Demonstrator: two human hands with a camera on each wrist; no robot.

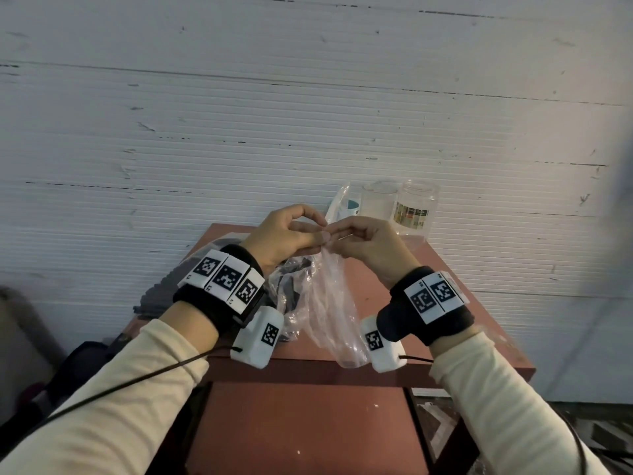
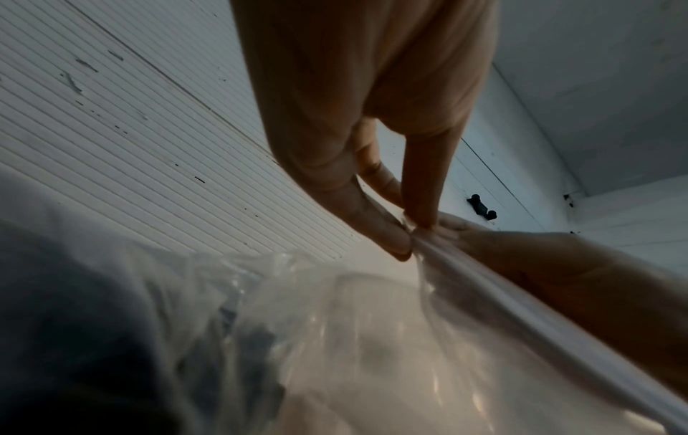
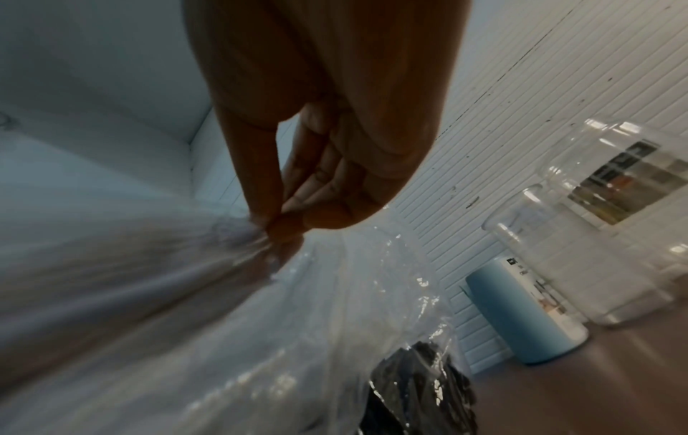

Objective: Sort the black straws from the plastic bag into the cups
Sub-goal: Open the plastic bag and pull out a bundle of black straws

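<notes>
A person's left hand and right hand meet above a reddish-brown table, the fingers of each pinched together on the gathered top of a clear plastic bag that hangs down between the wrists. The left wrist view shows thumb and forefinger clamped on the film where the two hands touch; the right wrist view shows the right hand's fingertips bunched on the same crumpled neck. The black straws sit low inside the bag as a dark bundle, its lower part near or on the table top; whether it bears weight there cannot be told. Along the far edge of the table, against a white ribbed wall, stand the receiving vessels: a blue cup, a clear cup beside it and a clear labelled jar at the right end. No straws show in the two clear vessels, and the blue cup's inside is hidden. By this evidence the job is at its opening step: the bag appears still closed or only being worked open at its mouth, nothing has been sorted, and all of the drawing out and dropping of straws into cups remains to be done.
</notes>
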